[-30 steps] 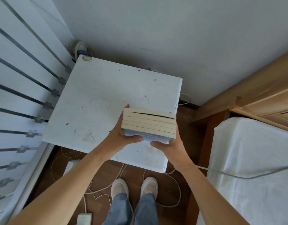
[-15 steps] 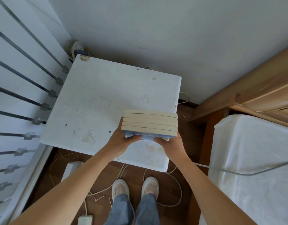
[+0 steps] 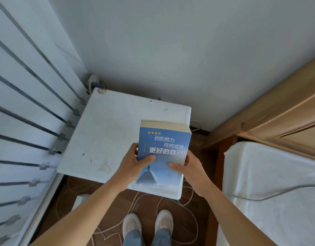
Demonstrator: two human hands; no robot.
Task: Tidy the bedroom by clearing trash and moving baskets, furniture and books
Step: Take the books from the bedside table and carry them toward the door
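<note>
A stack of several books (image 3: pixel 163 148) with a blue cover facing me is tilted over the right half of a white bedside table (image 3: pixel 109 132). My left hand (image 3: pixel 133 166) grips the stack's left side, thumb on the cover. My right hand (image 3: pixel 190 169) grips its right side, thumb also on the cover. The cream page edges show at the far end of the stack. Whether the stack touches the table I cannot tell.
White panels with metal rails (image 3: pixel 29 121) stand at the left. A wooden bed frame (image 3: pixel 277 118) and white mattress (image 3: pixel 270 183) are at the right. White cables (image 3: pixel 135 205) trail over the brown floor around my shoes (image 3: pixel 148 224). A grey cable (image 3: pixel 277 194) crosses the mattress.
The stack has tipped toward me, so the blue cover now shows instead of the page edges. My thumbs have shifted onto the cover.
</note>
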